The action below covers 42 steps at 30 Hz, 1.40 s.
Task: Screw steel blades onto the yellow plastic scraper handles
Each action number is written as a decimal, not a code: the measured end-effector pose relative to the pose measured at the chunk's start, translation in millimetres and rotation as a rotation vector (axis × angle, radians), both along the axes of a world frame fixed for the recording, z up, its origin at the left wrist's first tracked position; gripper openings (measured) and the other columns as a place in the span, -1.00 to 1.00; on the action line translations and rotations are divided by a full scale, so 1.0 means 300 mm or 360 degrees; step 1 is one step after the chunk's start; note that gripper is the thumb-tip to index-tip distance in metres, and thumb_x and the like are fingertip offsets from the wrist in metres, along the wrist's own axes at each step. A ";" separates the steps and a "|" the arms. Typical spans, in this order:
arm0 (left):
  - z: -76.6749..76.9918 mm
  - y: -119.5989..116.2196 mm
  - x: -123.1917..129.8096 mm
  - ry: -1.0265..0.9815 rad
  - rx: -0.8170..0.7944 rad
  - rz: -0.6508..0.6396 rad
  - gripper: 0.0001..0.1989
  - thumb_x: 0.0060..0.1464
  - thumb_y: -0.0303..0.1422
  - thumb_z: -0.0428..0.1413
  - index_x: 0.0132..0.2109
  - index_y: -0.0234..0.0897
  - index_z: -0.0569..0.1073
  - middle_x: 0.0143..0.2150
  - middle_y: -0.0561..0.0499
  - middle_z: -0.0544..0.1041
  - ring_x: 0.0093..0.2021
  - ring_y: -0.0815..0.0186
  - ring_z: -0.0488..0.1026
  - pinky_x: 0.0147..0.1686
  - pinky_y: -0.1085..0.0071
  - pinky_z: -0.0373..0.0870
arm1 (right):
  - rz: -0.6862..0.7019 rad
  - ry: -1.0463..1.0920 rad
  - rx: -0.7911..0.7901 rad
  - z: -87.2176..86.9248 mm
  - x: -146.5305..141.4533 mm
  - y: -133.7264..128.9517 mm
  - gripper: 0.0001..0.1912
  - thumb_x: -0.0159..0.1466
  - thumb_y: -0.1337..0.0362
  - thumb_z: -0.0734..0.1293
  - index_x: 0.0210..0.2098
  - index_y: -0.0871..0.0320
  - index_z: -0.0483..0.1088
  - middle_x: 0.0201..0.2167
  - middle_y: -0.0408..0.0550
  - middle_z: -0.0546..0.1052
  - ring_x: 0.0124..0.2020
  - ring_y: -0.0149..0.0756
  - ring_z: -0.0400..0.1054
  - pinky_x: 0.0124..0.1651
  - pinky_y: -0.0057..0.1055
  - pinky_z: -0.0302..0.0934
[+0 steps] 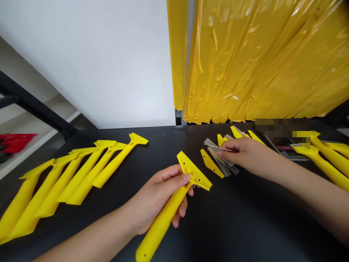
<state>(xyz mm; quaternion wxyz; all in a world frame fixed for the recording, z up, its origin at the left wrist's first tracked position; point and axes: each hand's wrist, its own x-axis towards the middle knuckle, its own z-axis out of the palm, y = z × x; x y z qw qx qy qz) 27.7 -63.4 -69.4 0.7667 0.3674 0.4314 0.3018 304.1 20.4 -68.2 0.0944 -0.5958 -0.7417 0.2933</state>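
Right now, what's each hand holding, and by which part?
Left hand grips a yellow scraper by its handle, thumb near the head. Right hand pinches a thin metal blade at one end.

Approx 6 yellow scrapers (81, 174) piled at 9 o'clock, 1 scraper (174, 203) in hand at 6, 2+ scrapers (327, 160) at 3; several metal blades (222, 162), count unclear.

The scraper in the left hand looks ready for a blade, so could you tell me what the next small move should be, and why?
Probably lift one blade off the loose pile with the right hand, whose fingertips already rest on it, and bring it to the scraper. The left hand holds that scraper head up, and its wide head seems bare.
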 end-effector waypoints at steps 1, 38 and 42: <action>0.000 0.000 -0.001 -0.0001 0.0004 -0.0004 -0.78 0.36 -0.19 0.16 -0.16 -0.26 0.44 -0.24 0.01 0.53 -0.55 0.45 0.44 -0.68 0.59 0.43 | 0.0011 0.0113 -0.0029 0.013 -0.004 -0.009 -0.54 0.35 -0.16 0.31 -0.45 0.06 0.43 -0.54 -0.20 0.35 -0.48 -0.33 0.23 -0.40 -0.36 0.05; 0.031 -0.050 0.009 0.0459 0.0055 -0.0415 -0.58 0.33 0.06 0.11 -0.23 -0.21 0.43 -0.48 0.11 0.48 -0.69 0.49 0.33 -0.74 0.66 0.28 | 0.0364 0.0949 -0.0875 0.032 -0.176 -0.231 -0.65 0.32 0.03 0.46 -0.41 0.13 0.38 -0.46 -0.24 0.33 -0.41 -0.40 0.15 -0.37 -0.44 0.04; 0.011 -0.049 0.014 0.0502 0.0002 -0.0305 -0.53 0.31 0.11 0.11 -0.30 -0.22 0.43 -0.54 0.11 0.46 -0.73 0.47 0.30 -0.78 0.63 0.26 | 0.0454 0.0662 -0.0559 0.034 -0.155 -0.235 -0.68 0.44 0.04 0.33 -0.36 0.10 0.43 -0.46 -0.21 0.38 -0.42 -0.37 0.23 -0.38 -0.41 0.07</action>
